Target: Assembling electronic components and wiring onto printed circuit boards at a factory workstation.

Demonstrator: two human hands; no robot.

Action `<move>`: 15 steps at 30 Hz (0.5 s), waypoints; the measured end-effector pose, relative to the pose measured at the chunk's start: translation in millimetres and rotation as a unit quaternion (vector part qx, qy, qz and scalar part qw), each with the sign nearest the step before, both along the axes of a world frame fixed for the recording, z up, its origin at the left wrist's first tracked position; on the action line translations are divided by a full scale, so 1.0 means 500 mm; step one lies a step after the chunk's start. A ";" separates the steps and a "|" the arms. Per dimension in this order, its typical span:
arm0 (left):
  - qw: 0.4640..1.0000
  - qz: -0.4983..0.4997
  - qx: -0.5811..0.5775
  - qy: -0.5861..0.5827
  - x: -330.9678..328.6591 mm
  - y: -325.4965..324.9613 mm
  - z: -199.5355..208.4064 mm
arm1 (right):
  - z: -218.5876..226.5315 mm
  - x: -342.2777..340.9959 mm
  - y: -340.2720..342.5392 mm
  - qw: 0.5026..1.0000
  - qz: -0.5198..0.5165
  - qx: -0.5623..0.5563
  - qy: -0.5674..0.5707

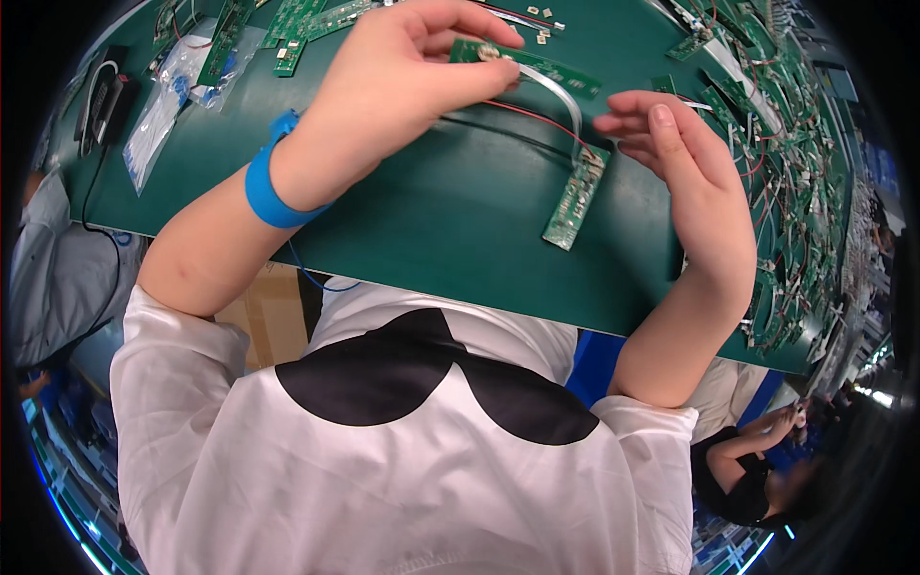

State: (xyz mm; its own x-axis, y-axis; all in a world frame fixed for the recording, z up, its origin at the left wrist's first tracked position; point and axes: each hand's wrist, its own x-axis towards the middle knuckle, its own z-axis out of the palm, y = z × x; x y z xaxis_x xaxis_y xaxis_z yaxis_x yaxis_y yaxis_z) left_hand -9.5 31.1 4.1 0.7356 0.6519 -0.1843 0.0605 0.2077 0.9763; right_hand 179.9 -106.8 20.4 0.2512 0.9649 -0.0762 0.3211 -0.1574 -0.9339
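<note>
Your left hand (pixel 398 72) is reaching across the top of the view and is pinching, between thumb and index finger, the left end of a long, narrow green circuit board (pixel 561 75) with a small pale connector (pixel 488 53). A flat white ribbon cable (pixel 565 96) is curving from that end down to a shorter green circuit board (pixel 576 199) dotted with small components, which is slanting below and to the right; whether it is resting on the worktop or hanging just above, you cannot tell from this angle. A thin red wire (pixel 537 115) is also running toward the shorter board. Your right hand (pixel 700 153) is hovering just right of the two boards, fingers loosely curved and apart from the thumb, gripping nothing visible. A bright blue band (pixel 273 192) is circling your left wrist. The dark green, smooth worktop (pixel 431 230) is stretching beneath both hands. Along its right side, a heap of green circuit boards with tangled wires (pixel 767 192) is spreading; at upper left, a clear plastic bag (pixel 168 115) is lying near a black box-shaped device (pixel 115 105).
</note>
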 end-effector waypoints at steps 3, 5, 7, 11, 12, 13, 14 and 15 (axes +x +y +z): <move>0.997 0.006 -0.045 -0.068 -0.001 0.003 0.011 | -0.017 0.005 0.003 0.997 0.061 0.011 -0.046; 0.998 -0.005 -0.048 -0.050 -0.003 0.010 0.017 | -0.024 -0.004 0.015 0.986 0.126 -0.002 -0.110; 0.991 -0.031 -0.101 -0.078 -0.006 0.020 0.015 | -0.038 -0.013 0.028 0.966 0.155 0.063 -0.198; 0.993 -0.054 -0.010 -0.102 -0.008 0.033 -0.005 | -0.037 -0.018 0.031 0.979 0.121 0.015 -0.164; 0.991 -0.095 0.002 -0.092 -0.010 0.038 -0.009 | -0.039 -0.015 0.028 0.986 0.090 0.006 -0.141; 0.987 -0.136 0.014 -0.081 -0.010 0.041 -0.008 | -0.040 -0.013 0.025 0.991 0.059 -0.003 -0.117; 0.987 -0.134 0.023 -0.087 -0.011 0.039 -0.002 | -0.041 -0.012 0.024 0.991 0.059 -0.002 -0.118; 0.987 -0.134 0.025 -0.087 -0.014 0.038 0.001 | -0.041 -0.009 0.023 0.996 0.037 -0.025 -0.082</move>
